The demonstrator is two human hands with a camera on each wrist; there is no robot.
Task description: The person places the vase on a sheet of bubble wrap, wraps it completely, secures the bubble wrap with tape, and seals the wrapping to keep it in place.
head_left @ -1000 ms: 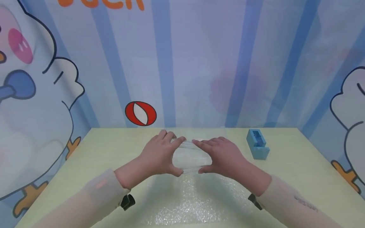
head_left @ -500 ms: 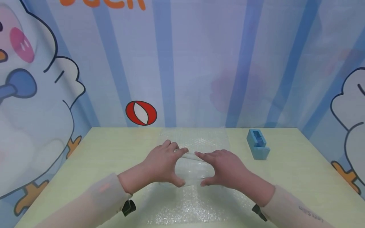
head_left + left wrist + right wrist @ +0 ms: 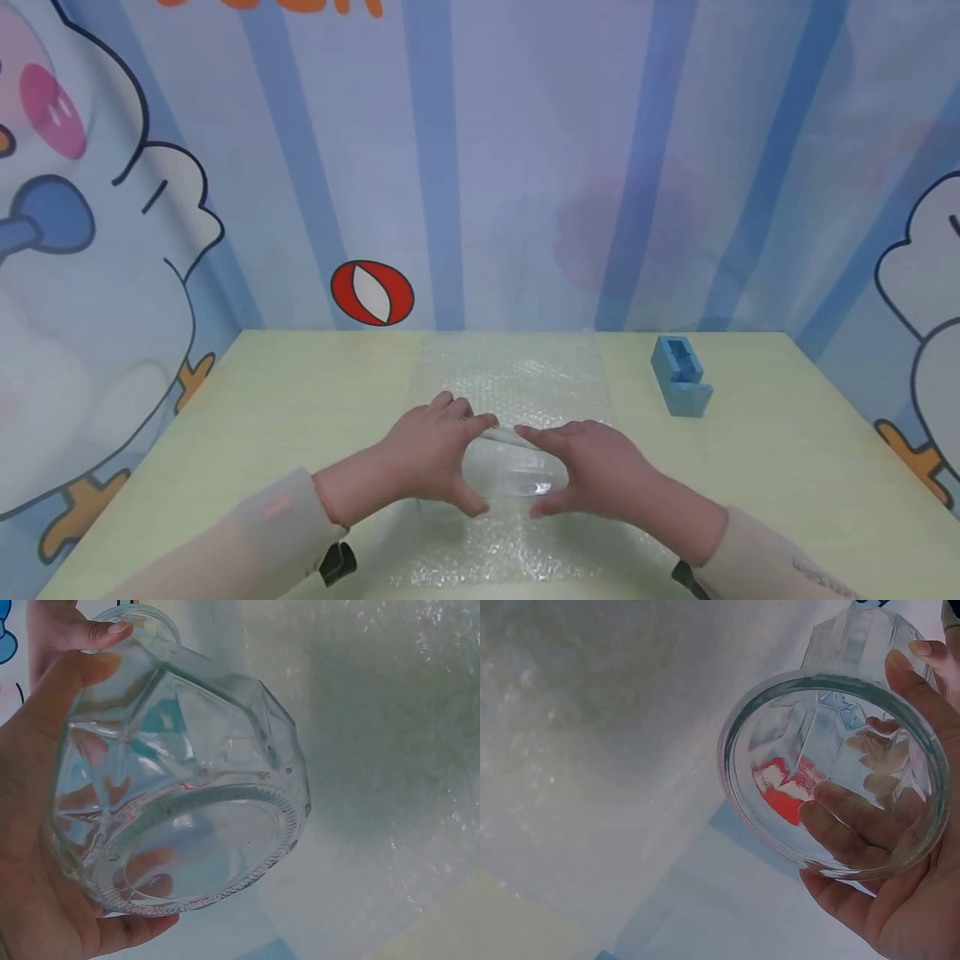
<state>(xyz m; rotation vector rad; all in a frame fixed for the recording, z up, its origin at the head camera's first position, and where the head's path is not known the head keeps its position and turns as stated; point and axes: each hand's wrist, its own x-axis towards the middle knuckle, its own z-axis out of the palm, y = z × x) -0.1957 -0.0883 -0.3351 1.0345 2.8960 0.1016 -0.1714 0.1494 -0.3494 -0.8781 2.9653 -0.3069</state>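
Pale yellow table (image 3: 300, 383), clear bubble wrap (image 3: 517, 546) down the middle, blue striped cartoon backdrop (image 3: 517, 167) behind. There's one jar (image 3: 202, 840), clear faceted glass with a ridged base, tipped sideways over the wrap, two hands on it: left hand (image 3: 431, 450) gripping the base end, right hand (image 3: 607, 471) the mouth. Just one blue tape dispenser (image 3: 686, 396), back right.
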